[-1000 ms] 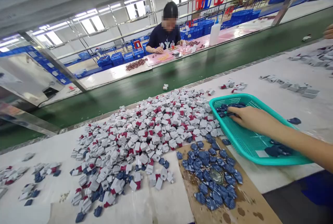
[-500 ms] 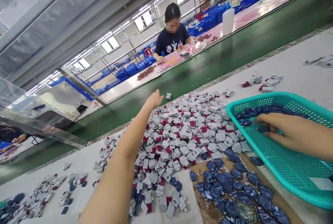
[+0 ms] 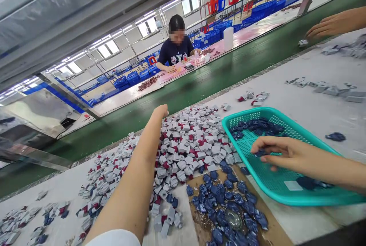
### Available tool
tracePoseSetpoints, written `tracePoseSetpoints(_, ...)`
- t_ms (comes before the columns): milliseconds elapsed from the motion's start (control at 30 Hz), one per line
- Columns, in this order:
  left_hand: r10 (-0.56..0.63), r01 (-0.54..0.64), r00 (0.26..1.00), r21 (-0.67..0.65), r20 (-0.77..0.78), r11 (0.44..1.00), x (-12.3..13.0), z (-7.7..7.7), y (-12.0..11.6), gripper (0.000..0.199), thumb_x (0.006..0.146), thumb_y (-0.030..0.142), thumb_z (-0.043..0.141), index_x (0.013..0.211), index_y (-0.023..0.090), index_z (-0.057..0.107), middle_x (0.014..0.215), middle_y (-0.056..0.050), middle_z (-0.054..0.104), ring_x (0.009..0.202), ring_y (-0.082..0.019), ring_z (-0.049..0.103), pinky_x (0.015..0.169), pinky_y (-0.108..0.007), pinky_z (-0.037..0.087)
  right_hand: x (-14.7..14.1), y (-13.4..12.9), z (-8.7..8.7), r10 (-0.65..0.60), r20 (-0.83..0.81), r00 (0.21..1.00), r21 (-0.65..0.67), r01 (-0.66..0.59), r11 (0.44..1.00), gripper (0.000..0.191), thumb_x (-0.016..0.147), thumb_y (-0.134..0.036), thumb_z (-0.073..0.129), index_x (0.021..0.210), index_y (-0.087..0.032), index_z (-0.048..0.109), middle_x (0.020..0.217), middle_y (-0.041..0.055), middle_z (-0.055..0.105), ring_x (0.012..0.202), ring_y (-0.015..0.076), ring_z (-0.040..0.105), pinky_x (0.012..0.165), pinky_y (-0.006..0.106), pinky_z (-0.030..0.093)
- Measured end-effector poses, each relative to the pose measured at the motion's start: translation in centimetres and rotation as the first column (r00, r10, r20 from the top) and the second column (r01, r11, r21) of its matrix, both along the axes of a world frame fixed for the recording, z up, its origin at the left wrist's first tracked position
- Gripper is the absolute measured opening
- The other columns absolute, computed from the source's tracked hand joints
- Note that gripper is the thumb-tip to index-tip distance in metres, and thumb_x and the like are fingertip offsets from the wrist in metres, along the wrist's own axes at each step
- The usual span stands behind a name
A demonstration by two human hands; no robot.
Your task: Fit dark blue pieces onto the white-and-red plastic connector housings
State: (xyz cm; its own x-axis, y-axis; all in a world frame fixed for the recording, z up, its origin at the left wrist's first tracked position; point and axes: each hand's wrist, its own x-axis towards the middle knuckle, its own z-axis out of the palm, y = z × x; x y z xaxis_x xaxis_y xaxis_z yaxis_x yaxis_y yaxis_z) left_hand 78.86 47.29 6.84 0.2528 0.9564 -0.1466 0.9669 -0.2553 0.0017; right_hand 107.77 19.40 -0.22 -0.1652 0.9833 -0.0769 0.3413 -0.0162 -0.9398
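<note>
Green belt (image 3: 206, 80) runs past the desk (image 3: 309, 120), co-worker (image 3: 175, 51) beyond. Clock centred on grey heap (image 3: 191, 139): teal basket (image 3: 271, 181) at 3 o'clock, right hand (image 3: 281, 152) over it, grip nearly closed, blue piece (image 3: 259, 153) between thumb and fingers. Left hand (image 3: 160, 111) at 12, by the belt's near edge, fingers curled; can't tell what it holds. More blue pieces (image 3: 220, 192) on brown board (image 3: 277, 225), 5 o'clock.

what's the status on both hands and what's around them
Right hand: blue part in fingers, over basket. Left hand: at near edge of belt, grip unclear. Gray pile under left forearm, beside basket.
</note>
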Motion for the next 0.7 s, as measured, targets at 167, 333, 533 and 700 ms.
tracePoseSetpoints(167,-0.037,0.038,0.999,0.092,-0.013,0.995,-1.9,3.3,-2.4,0.022,0.086,0.026,0.065,0.103,0.012,0.065,0.114,-0.013,0.065,0.109,-0.027,0.060,0.094,-0.042,0.047,-2.3,-2.4,2.3,-0.064,0.058,0.996,0.009,0.063,0.998,0.030,0.083,-0.050,0.059,0.095,-0.025,0.069,0.068,0.0030,0.062,0.053,0.0143,0.060,0.052,0.025,0.053)
tracePoseSetpoints(333,-0.150,0.091,0.969,0.282,0.194,0.955,-6.1,4.6,-9.3,0.024,0.083,0.032,0.064,0.100,0.015,0.064,0.106,-0.011,0.069,0.102,-0.028,0.062,0.088,-0.037,0.047,-7.0,-6.7,3.0,-0.074,0.303,0.950,0.215,0.008,0.977,0.030,0.085,-0.051,0.058,0.096,-0.024,0.067,0.068,0.0031,0.064,0.053,0.0147,0.059,0.045,0.024,0.047)
tracePoseSetpoints(533,-0.160,-0.116,0.547,0.264,0.822,0.957,-11.7,0.6,-21.0,0.032,0.077,0.034,0.067,0.104,0.018,0.062,0.088,-0.003,0.065,0.068,-0.015,0.064,0.056,-0.024,0.053,-11.0,-9.2,0.0,0.090,0.576,0.813,0.341,-0.339,0.877,0.033,0.097,-0.024,0.034,0.109,-0.021,0.064,0.094,0.0076,0.070,0.081,0.0180,0.069,0.066,0.029,0.055)
tracePoseSetpoints(700,-0.020,-0.244,0.143,0.055,0.989,0.968,-13.9,-2.7,-29.3,0.035,0.070,0.034,0.075,0.099,0.019,0.064,0.080,-0.001,0.063,0.061,-0.012,0.062,0.042,-0.017,0.050,-11.0,-8.4,-0.9,0.149,0.780,0.608,0.193,-0.460,0.867,0.029,0.097,-0.026,0.032,0.100,-0.017,0.060,0.098,0.0109,0.070,0.079,0.0215,0.069,0.061,0.032,0.053)
